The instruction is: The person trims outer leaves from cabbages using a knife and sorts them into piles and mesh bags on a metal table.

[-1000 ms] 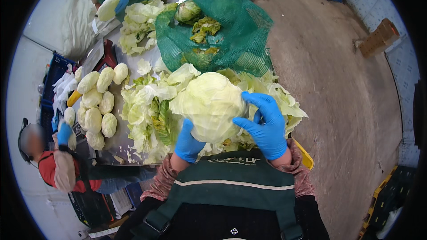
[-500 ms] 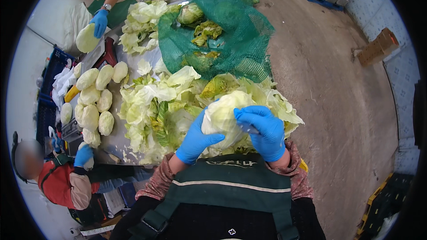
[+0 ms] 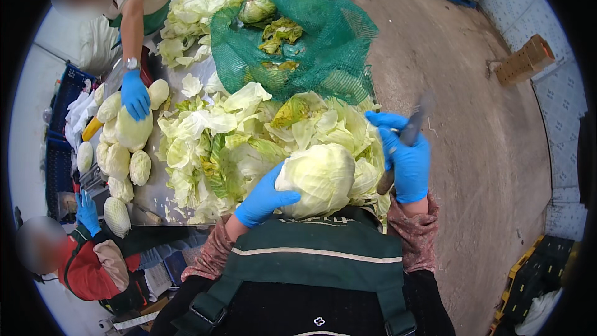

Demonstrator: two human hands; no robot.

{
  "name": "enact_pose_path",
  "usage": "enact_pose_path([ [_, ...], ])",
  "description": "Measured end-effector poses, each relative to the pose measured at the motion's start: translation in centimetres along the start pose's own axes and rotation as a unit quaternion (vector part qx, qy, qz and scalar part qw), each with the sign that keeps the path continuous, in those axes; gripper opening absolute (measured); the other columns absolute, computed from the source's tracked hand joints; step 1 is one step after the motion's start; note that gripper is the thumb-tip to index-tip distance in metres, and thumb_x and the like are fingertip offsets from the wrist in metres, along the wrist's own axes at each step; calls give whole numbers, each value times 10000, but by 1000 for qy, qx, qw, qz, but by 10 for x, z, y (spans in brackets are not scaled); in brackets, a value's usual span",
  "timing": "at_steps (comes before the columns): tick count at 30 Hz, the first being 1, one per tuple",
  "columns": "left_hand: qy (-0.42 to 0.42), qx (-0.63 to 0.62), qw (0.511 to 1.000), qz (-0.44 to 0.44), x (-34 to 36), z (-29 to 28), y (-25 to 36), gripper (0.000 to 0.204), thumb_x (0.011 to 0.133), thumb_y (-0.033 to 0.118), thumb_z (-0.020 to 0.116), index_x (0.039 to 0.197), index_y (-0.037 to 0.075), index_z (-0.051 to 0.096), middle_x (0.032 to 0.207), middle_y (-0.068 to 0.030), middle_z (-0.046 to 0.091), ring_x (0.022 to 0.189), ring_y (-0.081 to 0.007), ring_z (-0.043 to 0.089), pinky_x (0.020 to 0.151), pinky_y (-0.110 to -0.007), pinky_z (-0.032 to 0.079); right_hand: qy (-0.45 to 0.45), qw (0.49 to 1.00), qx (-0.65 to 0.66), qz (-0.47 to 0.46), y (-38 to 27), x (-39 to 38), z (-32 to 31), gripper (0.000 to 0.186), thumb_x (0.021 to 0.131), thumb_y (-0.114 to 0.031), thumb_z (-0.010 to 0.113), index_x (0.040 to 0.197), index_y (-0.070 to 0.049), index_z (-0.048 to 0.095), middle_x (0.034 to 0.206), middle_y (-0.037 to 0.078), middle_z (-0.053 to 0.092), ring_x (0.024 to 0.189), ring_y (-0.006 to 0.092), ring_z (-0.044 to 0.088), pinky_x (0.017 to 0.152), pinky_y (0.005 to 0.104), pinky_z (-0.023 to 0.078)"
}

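My left hand (image 3: 264, 199), in a blue glove, grips the side of a pale green cabbage (image 3: 318, 179) held just in front of my apron. Out to the right of the cabbage, my right hand (image 3: 407, 162) is closed around a knife (image 3: 415, 119). Its blurred blade points up and away, and the handle end shows below the palm. Beneath and beyond the cabbage lies a heap of loose cabbage leaves (image 3: 249, 127), some of them yellowed.
A green mesh bag (image 3: 336, 31) with cabbage and wilted leaves lies behind the heap. Left are trimmed cabbages (image 3: 117, 160) on the metal table (image 3: 152, 196). A co-worker's gloved hand (image 3: 135, 94) rests on one; another's gloved hand (image 3: 88, 213) is nearer. A cardboard box (image 3: 525, 61) stands right.
My right hand has moved right, off the cabbage, bringing the knife into sight. The far co-worker's cabbage has come down onto the pile. The nearer co-worker's hand has left a cabbage.
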State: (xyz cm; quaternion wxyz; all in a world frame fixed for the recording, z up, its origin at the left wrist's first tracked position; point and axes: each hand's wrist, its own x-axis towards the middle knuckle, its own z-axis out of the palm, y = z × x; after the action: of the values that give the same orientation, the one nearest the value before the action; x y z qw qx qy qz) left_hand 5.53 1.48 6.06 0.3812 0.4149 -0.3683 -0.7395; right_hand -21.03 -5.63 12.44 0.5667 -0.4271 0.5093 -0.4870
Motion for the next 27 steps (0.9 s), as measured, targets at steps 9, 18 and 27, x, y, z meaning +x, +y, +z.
enact_pose_path([
  [9, 22, -81, 996, 1, -4, -8, -7, 909, 753, 340, 786, 1467, 19, 324, 1418, -108, 475, 1292, -225, 471, 1079, -362, 374, -86, 978, -21, -191, 62, -14, 22, 269, 816, 30, 714, 1073, -8, 643, 1003, 66, 637, 880, 116, 600, 755, 237, 490],
  [18, 34, -114, 993, 12, 3, 7, -12, 782, 842, 288, 719, 1465, 20, 332, 1391, -104, 491, 1267, -204, 479, 1056, -345, 387, -79, 925, -209, -308, 52, -35, 29, 376, 748, -76, 808, 1089, -58, 652, 1037, 101, 619, 902, 200, 647, 712, 294, 542],
  [27, 25, -6, 1000, -4, -5, -5, -15, 848, 802, 292, 749, 1473, 11, 314, 1414, -108, 474, 1288, -216, 464, 1071, -353, 374, 67, 987, -55, -138, 50, -2, 2, 298, 863, -53, 716, 1146, -56, 624, 1138, 14, 610, 709, 48, 477, 650, 194, 431],
])
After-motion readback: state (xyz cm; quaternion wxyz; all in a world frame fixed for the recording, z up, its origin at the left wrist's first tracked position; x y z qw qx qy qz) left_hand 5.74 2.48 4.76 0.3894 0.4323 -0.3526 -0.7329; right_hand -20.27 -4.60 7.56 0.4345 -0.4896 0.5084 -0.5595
